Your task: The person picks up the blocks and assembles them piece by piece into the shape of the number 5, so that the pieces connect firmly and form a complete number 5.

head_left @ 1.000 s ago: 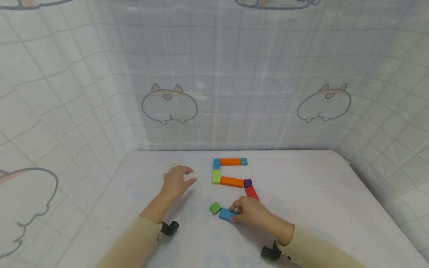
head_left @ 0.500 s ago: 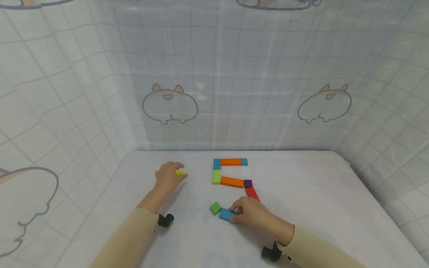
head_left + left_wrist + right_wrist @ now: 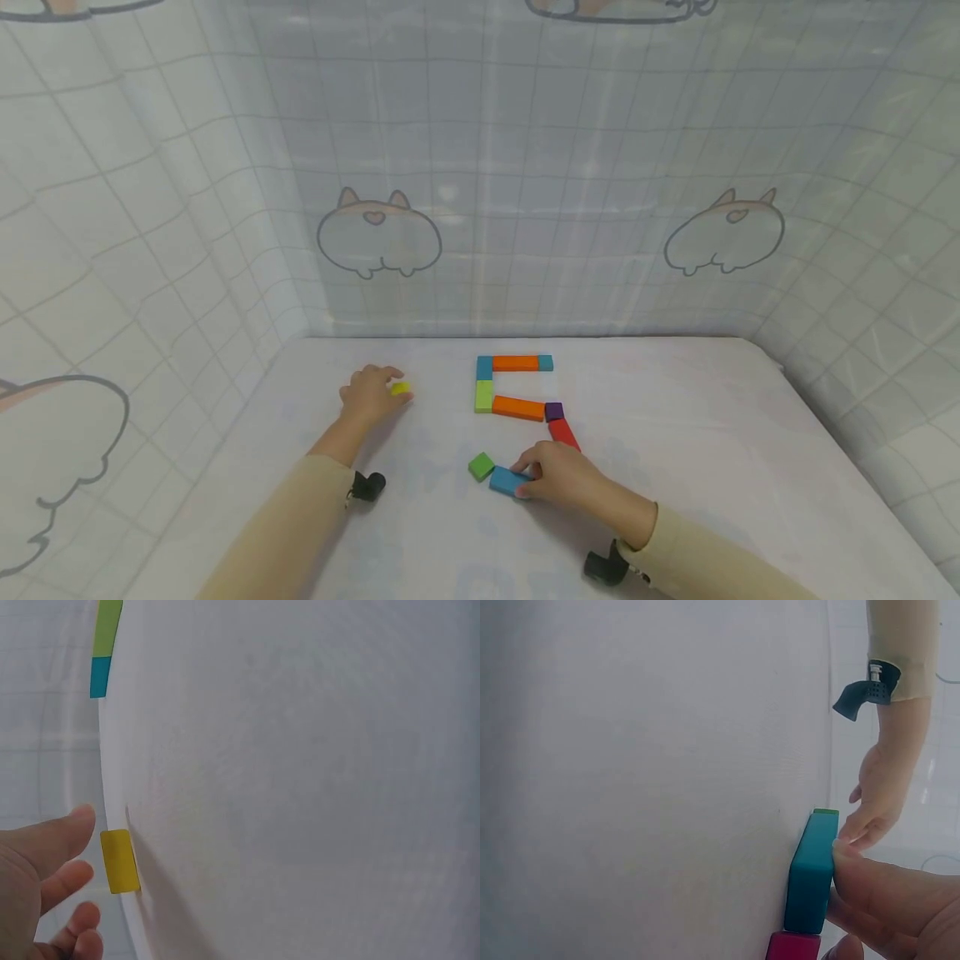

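Observation:
My left hand hovers around a yellow block at the left of the table. In the left wrist view the thumb and spread fingertips are apart from this yellow block, which lies on the cloth. With thumb and finger on opposite long sides, my right hand pinches a blue rectangular block lying on the table. A green square block meets its left corner. The right wrist view also has a magenta block against the near end of the blue one, hidden under the hand from above.
Blocks form a connected line farther back: teal, orange, blue, lime, orange, purple and red. A white cloth covers the table, with a patterned sheet hanging behind it.
My left hand has moved left and slightly lower, bringing the yellow block into sight between thumb and fingers. The right hand and blue block have stayed in place.

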The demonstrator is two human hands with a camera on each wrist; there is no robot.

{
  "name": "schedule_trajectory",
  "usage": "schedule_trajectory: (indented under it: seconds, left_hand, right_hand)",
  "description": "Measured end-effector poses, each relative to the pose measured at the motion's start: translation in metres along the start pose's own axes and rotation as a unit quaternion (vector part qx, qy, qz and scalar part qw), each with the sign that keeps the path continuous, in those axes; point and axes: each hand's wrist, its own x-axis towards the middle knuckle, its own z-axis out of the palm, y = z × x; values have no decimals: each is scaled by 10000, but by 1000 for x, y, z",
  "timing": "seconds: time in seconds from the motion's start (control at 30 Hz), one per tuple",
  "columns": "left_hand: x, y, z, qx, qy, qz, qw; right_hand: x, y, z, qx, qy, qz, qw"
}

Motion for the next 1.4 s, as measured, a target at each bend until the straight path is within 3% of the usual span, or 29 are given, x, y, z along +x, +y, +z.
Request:
schedule_trajectory:
  seconds: [0.33, 0.67, 1.03, 1.4]
  left_hand:
    - [1, -2, -1, -30, -136, -205, 9997]
    - [5, -4, 1, -122, -210, -200, 9995]
    - [0, 0, 8, -194, -206, 55, 9996]
    - [-11, 16, 13, -19, -471, 450, 9979]
  right_hand:
    - [1, 1, 1, 52, -7, 49, 10000]
    - [0, 1, 2, 42, 22, -28, 10000]
    - [0, 0, 1, 80, -31, 45, 10000]
    - [0, -1, 0, 7, -27, 46, 10000]
